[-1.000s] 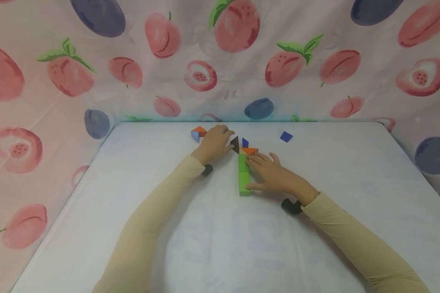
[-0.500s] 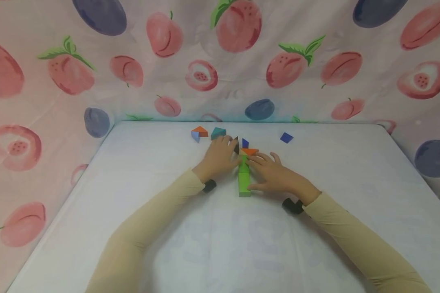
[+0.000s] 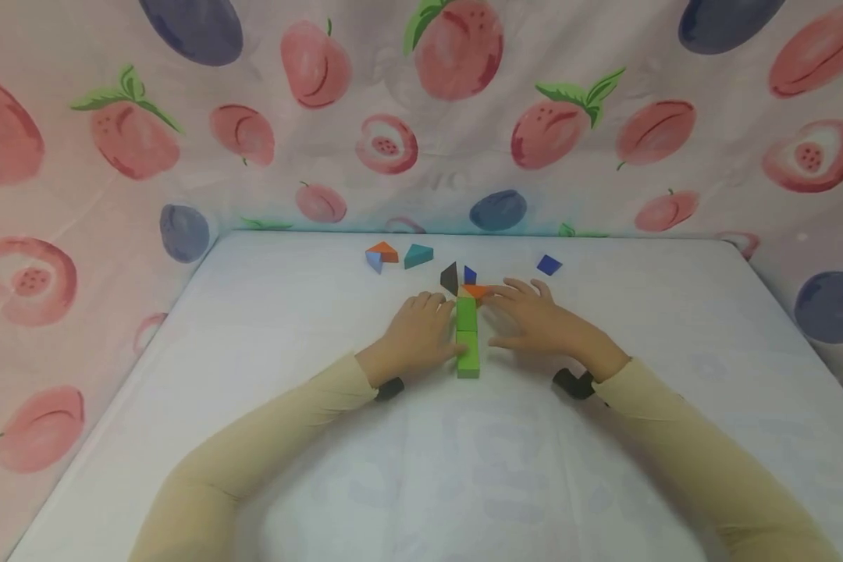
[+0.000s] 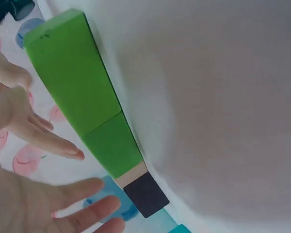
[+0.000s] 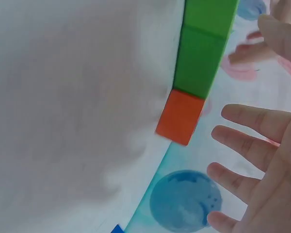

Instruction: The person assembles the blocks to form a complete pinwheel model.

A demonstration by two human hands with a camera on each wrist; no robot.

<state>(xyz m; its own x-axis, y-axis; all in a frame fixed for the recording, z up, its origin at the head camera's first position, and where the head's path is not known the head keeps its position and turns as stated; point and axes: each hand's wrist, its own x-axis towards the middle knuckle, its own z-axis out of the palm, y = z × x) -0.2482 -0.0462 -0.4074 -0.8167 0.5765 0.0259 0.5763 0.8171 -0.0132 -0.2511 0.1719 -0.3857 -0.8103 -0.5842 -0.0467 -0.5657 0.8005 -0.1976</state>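
Two bright green blocks stand end to end in a line, the near green block (image 3: 467,355) and the far green block (image 3: 467,314). My left hand (image 3: 417,336) is at their left side with relaxed fingers. Its thumb reaches across the near block in the head view; whether it touches cannot be told. My right hand (image 3: 534,316) is spread at the right, apart from the green blocks, fingertips close to an orange triangular block (image 3: 474,290). A dark block (image 3: 449,279) and a small blue block (image 3: 470,275) stand at the far end of the row. Bare wood shows beside the dark face (image 4: 146,194).
Farther back left lie an orange block (image 3: 386,251), a light blue block (image 3: 375,261) and a teal block (image 3: 418,255). Another blue block (image 3: 549,264) lies back right. A fruit-print cloth (image 3: 421,117) hangs behind the white table (image 3: 421,484).
My left hand has come back toward me from the dark and teal blocks to beside the green ones. My right hand has drawn away rightward from the green blocks.
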